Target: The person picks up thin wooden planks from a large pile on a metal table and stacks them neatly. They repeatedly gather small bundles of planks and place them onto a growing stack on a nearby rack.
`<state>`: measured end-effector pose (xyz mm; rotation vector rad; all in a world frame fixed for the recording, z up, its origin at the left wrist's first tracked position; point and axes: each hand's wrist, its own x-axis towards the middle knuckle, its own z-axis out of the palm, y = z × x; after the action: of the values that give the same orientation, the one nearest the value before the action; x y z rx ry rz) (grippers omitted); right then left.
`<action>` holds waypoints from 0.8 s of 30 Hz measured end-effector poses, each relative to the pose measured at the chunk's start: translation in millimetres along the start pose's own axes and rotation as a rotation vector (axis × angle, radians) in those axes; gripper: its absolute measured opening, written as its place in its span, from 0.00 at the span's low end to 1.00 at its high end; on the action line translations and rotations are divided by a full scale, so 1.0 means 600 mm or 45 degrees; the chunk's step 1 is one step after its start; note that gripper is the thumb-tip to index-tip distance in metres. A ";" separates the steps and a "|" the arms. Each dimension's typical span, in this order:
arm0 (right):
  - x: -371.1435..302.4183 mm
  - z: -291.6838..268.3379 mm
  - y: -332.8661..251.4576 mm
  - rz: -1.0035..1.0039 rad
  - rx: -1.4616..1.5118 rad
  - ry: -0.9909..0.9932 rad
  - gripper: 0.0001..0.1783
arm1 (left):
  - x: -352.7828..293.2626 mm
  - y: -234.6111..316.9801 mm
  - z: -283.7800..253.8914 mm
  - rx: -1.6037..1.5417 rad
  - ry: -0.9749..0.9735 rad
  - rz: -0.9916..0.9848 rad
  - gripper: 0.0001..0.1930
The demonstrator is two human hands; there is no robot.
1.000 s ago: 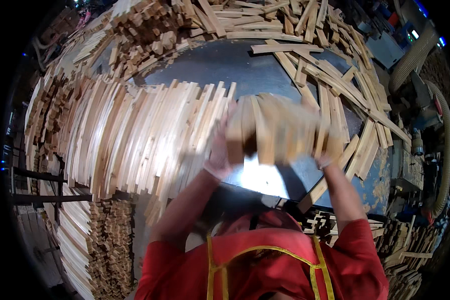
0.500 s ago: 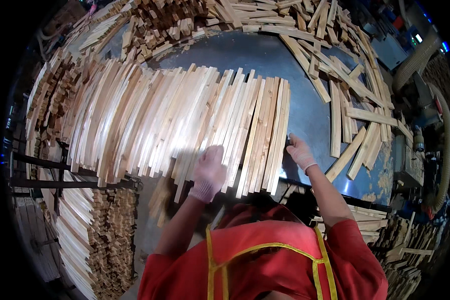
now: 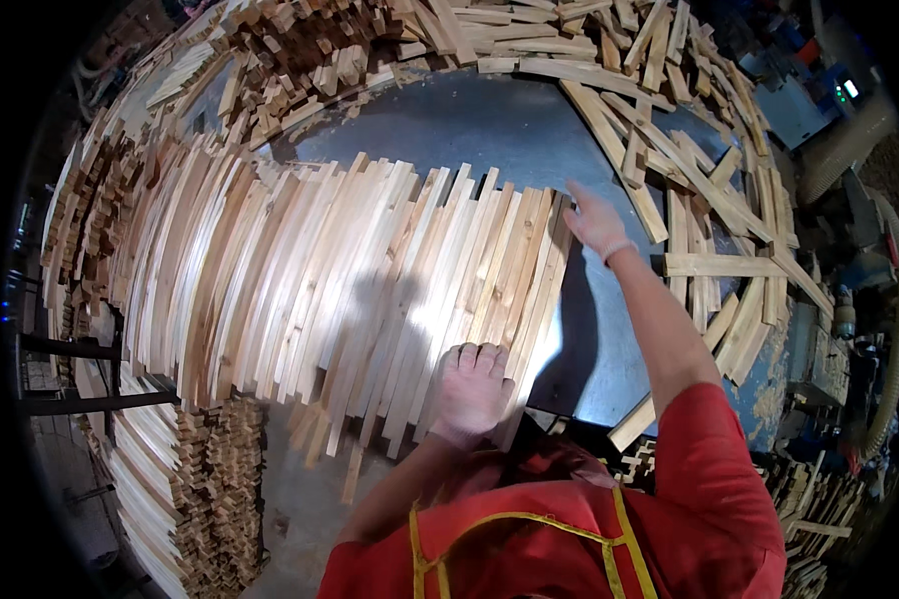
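Observation:
A wide row of pale wooden strips [image 3: 314, 270] lies side by side in front of me, their ends uneven. My left hand [image 3: 474, 389], in a light glove, rests flat with fingers forward on the near ends of the strips at the right. Beside the far end of the rightmost strip is my right hand [image 3: 596, 222], also in a light glove, its index finger stretched out and its thumb near the strip's edge. Its other fingers are partly hidden. Neither hand is gripping a strip. A shadow falls over the middle of the row.
The strips lie on a blue-grey metal table [image 3: 439, 120]. Loose wooden pieces [image 3: 684, 200] are heaped along its right and far side. A stack of strips [image 3: 215, 489] stands below at the left, near black metal bars [image 3: 90, 403]. A ribbed hose [image 3: 898, 329] hangs at the far right.
My left hand has moved right and nearer to me along the strips. My right hand has moved away from me, up to the far end of the row. The rightmost strips lie closer together.

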<state>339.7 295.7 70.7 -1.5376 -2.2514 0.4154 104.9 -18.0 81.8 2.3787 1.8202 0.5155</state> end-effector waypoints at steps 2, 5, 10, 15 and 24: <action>0.069 -0.001 -0.025 0.109 -0.026 -0.350 0.44 | -0.005 -0.009 0.009 -0.018 -0.001 -0.004 0.25; 0.104 -0.031 -0.060 0.216 0.072 -0.613 0.47 | 0.004 -0.003 0.010 0.004 -0.045 -0.082 0.29; 0.060 -0.107 -0.056 0.184 0.718 -0.417 0.41 | 0.063 0.016 0.032 -0.030 -0.109 -0.322 0.39; -0.045 -0.147 -0.088 0.383 1.484 -0.895 0.41 | 0.135 0.017 0.031 0.121 -0.085 -0.174 0.31; 0.039 -0.052 -0.075 0.111 0.065 -0.398 0.48 | 0.100 -0.018 -0.011 0.135 -0.236 0.005 0.30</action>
<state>309.6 302.2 121.6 -1.6448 -2.3844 0.7809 106.4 41.5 97.2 2.4049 1.8033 0.1946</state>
